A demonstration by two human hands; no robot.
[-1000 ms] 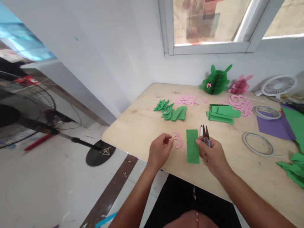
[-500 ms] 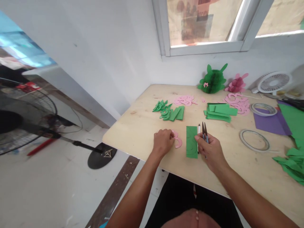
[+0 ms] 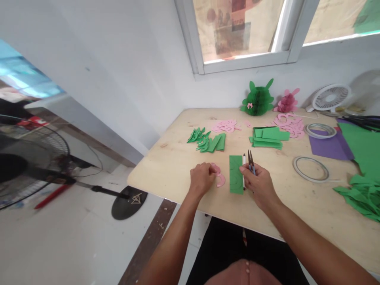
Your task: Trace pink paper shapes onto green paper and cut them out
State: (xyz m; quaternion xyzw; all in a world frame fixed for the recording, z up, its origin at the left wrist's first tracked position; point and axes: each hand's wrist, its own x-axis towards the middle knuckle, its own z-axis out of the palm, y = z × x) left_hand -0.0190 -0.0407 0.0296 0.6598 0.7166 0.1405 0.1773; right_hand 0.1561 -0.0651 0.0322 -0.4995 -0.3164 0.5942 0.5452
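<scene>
Left hand (image 3: 203, 178) at pink 3-shaped cutout (image 3: 220, 181), grip unclear | right hand (image 3: 259, 183) grip around scissors (image 3: 252, 168) | risk: if tilted, they could nick green rectangle (image 3: 235, 174)

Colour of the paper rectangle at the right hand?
The paper rectangle is green; head view.

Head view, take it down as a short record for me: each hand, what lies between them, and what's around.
Left hand: fingers over the upper end of a pink cutout
Right hand: holds scissors, blades pointing away from the person
Between hands: green paper strip with faint curved lines
Beside strip: white pen
Table rear: green paper figure, pink paper figure, white fan
</scene>
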